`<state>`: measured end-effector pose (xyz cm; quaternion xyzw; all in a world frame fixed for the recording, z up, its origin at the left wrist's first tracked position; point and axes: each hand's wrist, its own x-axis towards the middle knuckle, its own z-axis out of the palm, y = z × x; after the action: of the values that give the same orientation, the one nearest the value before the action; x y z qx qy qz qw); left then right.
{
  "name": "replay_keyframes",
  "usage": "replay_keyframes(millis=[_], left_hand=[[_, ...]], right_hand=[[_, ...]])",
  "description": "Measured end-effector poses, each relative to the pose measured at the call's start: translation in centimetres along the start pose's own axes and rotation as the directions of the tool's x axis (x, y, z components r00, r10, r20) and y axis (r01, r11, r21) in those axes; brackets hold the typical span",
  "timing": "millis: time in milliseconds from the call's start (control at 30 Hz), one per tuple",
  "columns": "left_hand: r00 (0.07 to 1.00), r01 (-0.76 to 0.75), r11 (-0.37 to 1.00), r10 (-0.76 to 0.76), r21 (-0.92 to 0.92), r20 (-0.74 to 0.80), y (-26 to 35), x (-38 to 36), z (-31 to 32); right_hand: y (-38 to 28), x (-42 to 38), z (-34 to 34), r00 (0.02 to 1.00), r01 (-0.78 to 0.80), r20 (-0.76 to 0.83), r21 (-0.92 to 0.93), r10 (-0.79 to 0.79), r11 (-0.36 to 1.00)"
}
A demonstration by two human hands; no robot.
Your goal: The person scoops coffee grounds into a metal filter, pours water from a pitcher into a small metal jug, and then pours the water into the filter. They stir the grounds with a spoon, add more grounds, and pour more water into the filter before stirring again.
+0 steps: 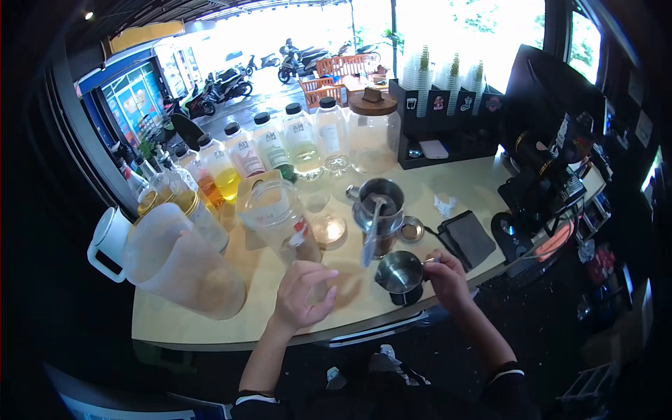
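My right hand [449, 281] is closed on the handle of a small metal pitcher [400, 271], held upright near the front of the counter, with a dark base showing under it. My left hand [302, 294] hangs over the front edge, empty, its fingers curved and thumb apart. Just beyond that hand stands a clear open jar [274, 218] with a red mark. Behind the pitcher, a metal cup [383, 192] sits above a clear vessel of brown contents [384, 241]. A long spoon [372, 234] leans across the cup's rim. Beside it lies a small round metal lid [411, 229].
A large cloudy pitcher [185, 262] lies at the left. Bottles of coloured liquid [227, 178] line the back, beside a wood-lidded jar [374, 136]. On the right are a black pouch [465, 240], crumpled tissue [444, 205] and a black cup rack [448, 126].
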<state>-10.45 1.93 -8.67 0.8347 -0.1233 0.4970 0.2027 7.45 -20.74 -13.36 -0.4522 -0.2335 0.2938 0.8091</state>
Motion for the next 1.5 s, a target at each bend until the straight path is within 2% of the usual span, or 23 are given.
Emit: replay_keyframes(millis=[33, 67, 100, 167, 200, 233, 300, 333, 433, 500, 533, 600, 633, 700, 733, 800, 1000, 1200, 1500], left_hand=[[0.999, 0.046, 0.999, -0.046, 0.01, 0.023, -0.1, 0.8, 1.0], [0.99, 0.135, 0.989, -0.133, -0.06, 0.036, -0.3, 1.2, 2.0], [0.99, 0.139, 0.989, -0.138, -0.045, 0.037, -0.4, 1.7, 2.8], [0.969, 0.247, 0.967, -0.246, -0.058, 0.026, -0.7, 2.5, 4.0], [0.957, 0.289, 0.955, -0.289, -0.064, 0.018, -1.2, 2.3, 4.8], [0.955, 0.296, 0.954, -0.295, -0.048, 0.027, -1.4, 2.3, 5.3], [0.931, 0.346, 0.929, -0.357, -0.13, -0.079, -1.1, 2.7, 6.4], [0.929, 0.349, 0.928, -0.361, -0.126, -0.08, -0.9, 2.9, 6.8], [0.926, 0.369, 0.929, -0.37, -0.03, -0.07, -0.6, 3.2, 6.8], [0.958, 0.283, 0.95, -0.286, 0.13, -0.002, -0.7, 3.3, 6.6], [0.958, 0.284, 0.949, -0.286, 0.136, -0.006, -0.6, 3.4, 6.6], [0.984, 0.171, 0.954, -0.179, 0.248, 0.011, -0.4, 4.1, 6.3], [0.983, 0.176, 0.951, -0.184, 0.253, 0.008, -0.3, 4.5, 6.1], [0.997, 0.058, 0.958, -0.07, 0.28, 0.036, -0.1, 5.0, 6.0], [0.997, 0.06, 0.956, -0.07, 0.286, 0.025, -0.1, 5.2, 6.0], [0.999, -0.041, 0.947, 0.048, 0.319, -0.013, 0.0, 5.8, 6.1], [0.988, -0.025, 0.932, 0.078, 0.362, -0.135, 0.5, 7.9, 5.7], [0.984, -0.025, 0.91, 0.096, 0.415, -0.15, 1.2, 9.9, 5.2], [0.981, -0.036, 0.887, 0.12, 0.46, -0.155, 1.8, 10.4, 4.7]], right_hand=[[-1.0, 0.4, -1.2, 1.0, 0.003, 0.013, -0.026, -0.003, 1.0], [-2.1, 0.9, -2.2, 1.0, 0.016, 0.015, -0.02, -0.016, 1.0], [-3.1, 1.4, -3.1, 0.999, 0.027, 0.018, -0.013, -0.027, 1.0], [-4.8, 2.6, -4.9, 0.996, 0.078, 0.043, -0.012, -0.078, 0.997], [-5.5, 3.2, -5.4, 0.995, 0.076, 0.058, 0.043, -0.078, 0.996], [-6.4, 3.8, -5.7, 0.994, 0.072, 0.069, 0.097, -0.079, 0.993], [-8.4, 4.7, -6.0, 0.994, 0.06, 0.081, 0.083, -0.067, 0.995], [-9.2, 5.3, -6.1, 0.993, 0.055, 0.096, 0.069, -0.062, 0.996], [-11.5, 7.1, -5.3, 0.991, 0.062, 0.121, 0.019, -0.064, 0.998], [-12.3, 8.5, -5.5, 0.969, 0.119, 0.228, -0.074, -0.099, 0.99], [-12.8, 8.8, -5.0, 0.967, 0.127, 0.232, -0.086, -0.104, 0.988], [-13.3, 9.9, -4.5, 0.96, 0.146, 0.254, -0.087, -0.119, 0.986], [-13.6, 10.3, -4.2, 0.953, 0.169, 0.269, -0.088, -0.14, 0.982], [-14.0, 11.1, -3.5, 0.95, 0.164, 0.283, -0.1, -0.13, 0.981], [-14.3, 11.6, -3.0, 0.947, 0.166, 0.293, -0.112, -0.127, 0.98], [-14.9, 12.2, -1.8, 0.943, 0.174, 0.306, -0.129, -0.128, 0.976], [-15.3, 14.7, -0.4, 0.897, 0.243, 0.424, -0.245, -0.122, 0.938], [-16.2, 14.7, 2.0, 0.9, 0.272, 0.427, -0.398, -0.086, 0.876], [-16.2, 14.8, 3.4, 0.874, 0.251, 0.485, -0.405, -0.026, 0.879]])
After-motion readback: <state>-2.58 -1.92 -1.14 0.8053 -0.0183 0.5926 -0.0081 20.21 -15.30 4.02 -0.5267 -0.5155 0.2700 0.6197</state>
